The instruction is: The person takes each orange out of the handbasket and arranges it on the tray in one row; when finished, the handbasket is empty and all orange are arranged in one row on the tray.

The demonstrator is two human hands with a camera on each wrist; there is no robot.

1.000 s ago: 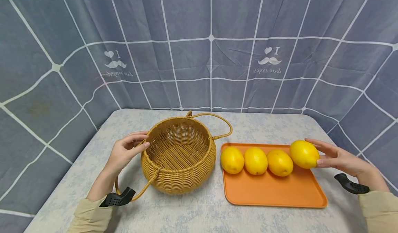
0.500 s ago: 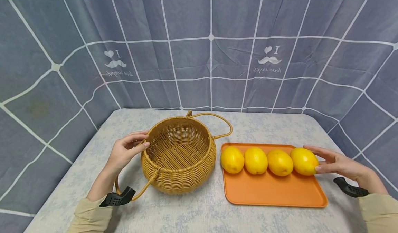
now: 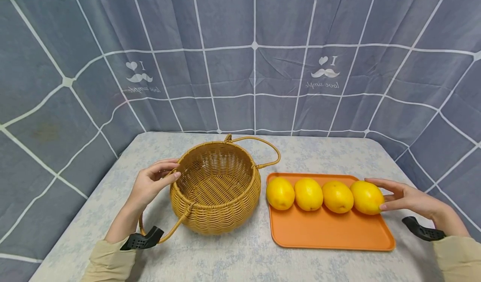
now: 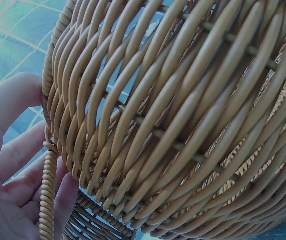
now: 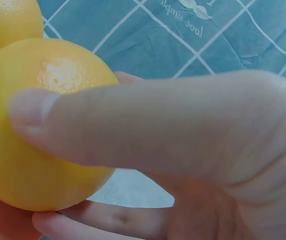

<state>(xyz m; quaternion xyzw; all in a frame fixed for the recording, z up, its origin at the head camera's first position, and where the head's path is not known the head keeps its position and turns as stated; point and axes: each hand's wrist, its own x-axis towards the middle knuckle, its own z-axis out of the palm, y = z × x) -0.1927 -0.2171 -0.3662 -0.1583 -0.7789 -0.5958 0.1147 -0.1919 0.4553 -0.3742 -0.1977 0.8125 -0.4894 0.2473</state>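
My left hand (image 3: pixel 152 183) grips the left rim of a round wicker basket (image 3: pixel 216 219), thumb on the rim and fingers around the outside. Close up in the left wrist view, the basket's woven wall (image 4: pixel 173 120) fills most of the picture. On an orange tray (image 3: pixel 330 234) several yellow lemons sit side by side in a row along its far half. My right hand (image 3: pixel 411 198) holds the rightmost lemon (image 3: pixel 366 197) from its right side. The right wrist view shows the thumb lying across that lemon (image 5: pixel 42 175), with other fingers below it.
Two looped handles hang off the basket, one handle (image 3: pixel 272 152) toward the back right, the other beside my left wrist. A pale patterned cloth (image 3: pixel 240 257) covers the table. Grey-blue checked curtain (image 3: pixel 225 73) encloses the back and sides.
My right hand has lowered the rightmost lemon onto the tray, in line with the others. My left hand and the basket have stayed where they were.
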